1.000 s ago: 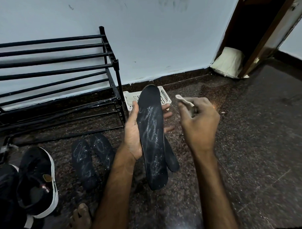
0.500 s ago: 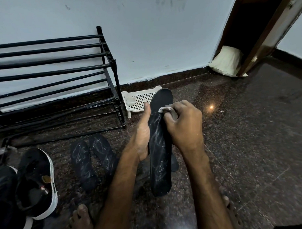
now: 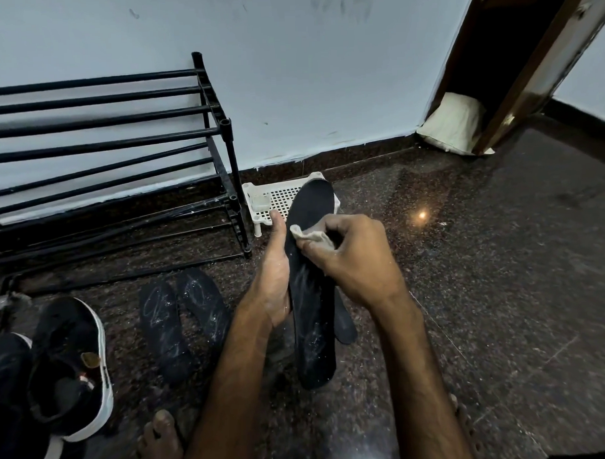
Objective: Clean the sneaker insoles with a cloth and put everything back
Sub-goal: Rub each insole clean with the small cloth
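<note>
Far left, on the floor: a black sneaker with a thick white sole [image 3: 71,368], its opening turned up toward the camera. The interior is dark, and only a tan tag near the tongue can be made out. Behind it, a black metal-tube shoe rack [image 3: 102,143] stands against the pale wall. Just right of the sneaker, two dark flat insoles with whitish scuff marks [image 3: 162,328] lie side by side on the speckled dark granite floor [image 3: 501,274]. A bare foot [image 3: 161,440] shows at the lower edge.

Centre, beside the rack's end post: a small white perforated plastic basket on short legs [image 3: 279,199]. One pale translucent block sits in its left corner; I cannot tell what it is.

The left hand [image 3: 273,275] holds a long black insole [image 3: 312,314] on end, toe up in front of the basket, heel low. The thumb lies straight along its left edge. The other fingers are behind it, hidden.

The right hand [image 3: 357,258] has its fingers bunched together, clamped on a small crumpled cream cloth [image 3: 308,236]. The cloth is pressed to the insole's face just below the toe, and it pokes out past the fingertips, near the left thumb. White scuffs mark the insole's lower half. A further dark insole [image 3: 345,322] lies on the floor behind it, partly covered.

Right: a cream stuffed cushion [image 3: 455,124] sits in the corner, against a brown wooden door frame [image 3: 528,67].
</note>
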Demonstrator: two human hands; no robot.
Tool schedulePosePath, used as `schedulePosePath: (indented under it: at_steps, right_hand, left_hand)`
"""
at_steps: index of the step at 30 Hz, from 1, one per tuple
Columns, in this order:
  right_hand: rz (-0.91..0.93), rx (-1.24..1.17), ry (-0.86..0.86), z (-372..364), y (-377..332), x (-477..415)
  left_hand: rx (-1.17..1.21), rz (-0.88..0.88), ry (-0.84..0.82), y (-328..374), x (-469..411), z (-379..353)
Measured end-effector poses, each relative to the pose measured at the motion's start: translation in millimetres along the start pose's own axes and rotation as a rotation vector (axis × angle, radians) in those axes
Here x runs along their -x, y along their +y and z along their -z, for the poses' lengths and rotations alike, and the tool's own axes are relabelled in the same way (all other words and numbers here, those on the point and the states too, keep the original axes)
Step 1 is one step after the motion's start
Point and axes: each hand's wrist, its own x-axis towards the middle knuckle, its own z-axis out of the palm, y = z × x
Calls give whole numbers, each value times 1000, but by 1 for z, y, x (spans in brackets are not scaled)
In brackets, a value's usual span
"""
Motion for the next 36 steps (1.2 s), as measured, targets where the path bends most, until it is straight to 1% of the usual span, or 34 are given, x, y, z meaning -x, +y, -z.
schedulePosePath:
  at_steps: [1,3,5,6,7,9,10,11,12,15,16,17,18,20,21,22,23,25,26,27,28,30,31,32,33,34,35,36]
  right_hand:
    - [-47,23,19,2,4,0]
    - [-89,112,178,4,10,-1]
    - [-49,126,298,1,6,-2]
    - [-12,85,294,-1,2,-1]
    - [28,24,247,-3,-2,-1]
    - [76,-56,93,-3,-4,1]
    - [71,-57,34,-2,-3,1]
    - [38,-36,25,-1,1,0]
    - [-7,-1,68,0,5,-1]
    - [-114,125,319,2,14,-4]
    - [-96,127,370,2,13,-4]
    - [-56,94,369,1,11,-4]
    - [-10,27,308,0,7,-3]
    - [41,-92,80,0,0,-1]
    - [41,-98,-14,1,0,0]
    - [20,-56,-44,2,2,1]
    - [-13,12,-5,3,6,0]
    - [-80,151,204,7,12,-3]
    - [-87,197,306,7,11,-4]
    - [-60,200,358,7,9,-4]
    - [-7,147,330,6,4,-4]
    - [78,-24,101,4,-4,-2]
    - [78,-54,-22,6,-6,0]
    - [57,-22,-88,8,-4,1]
    - [21,55,-72,11,0,-1]
    - [-17,137,10,15,5,-3]
    - [-39,209,128,19,8,-5]
    - [-34,252,237,21,9,-7]
  left_hand:
    - [-12,11,-17,0,-1,1]
    - [-31,17,-17,-3,-3,1]
    - [-36,15,-23,-5,-5,-1]
    - [-26,19,-26,-5,-5,0]
    - [-13,24,-28,-4,-4,0]
    - [20,30,-19,-2,-3,2]
    - [32,31,-22,-1,-3,5]
    - [39,28,-33,0,-3,5]
    - [34,25,-45,0,-3,5]
    - [-18,51,-50,-4,-4,-1]
    - [-28,57,-46,-5,-4,-2]
    - [-34,57,-39,-7,-6,-1]
    - [-31,55,-36,-8,-7,1]
    - [11,52,-8,-8,-8,4]
    - [39,53,2,-8,-7,5]
    - [53,47,4,-8,-8,8]
    - [63,42,-14,-7,-7,7]
    - [59,59,-38,-7,-4,2]
    - [56,72,-25,-9,-5,1]
    - [52,81,-20,-10,-6,-1]
    - [46,78,-11,-11,-6,-1]
    - [71,67,0,-12,-7,0]
    - [101,70,-3,-11,-6,1]
    - [114,69,-8,-9,-5,2]
    - [112,60,-23,-8,-5,2]
    - [84,56,-40,-6,-4,2]
    - [54,61,-50,-5,-4,0]
    - [39,68,-52,-5,-5,-1]
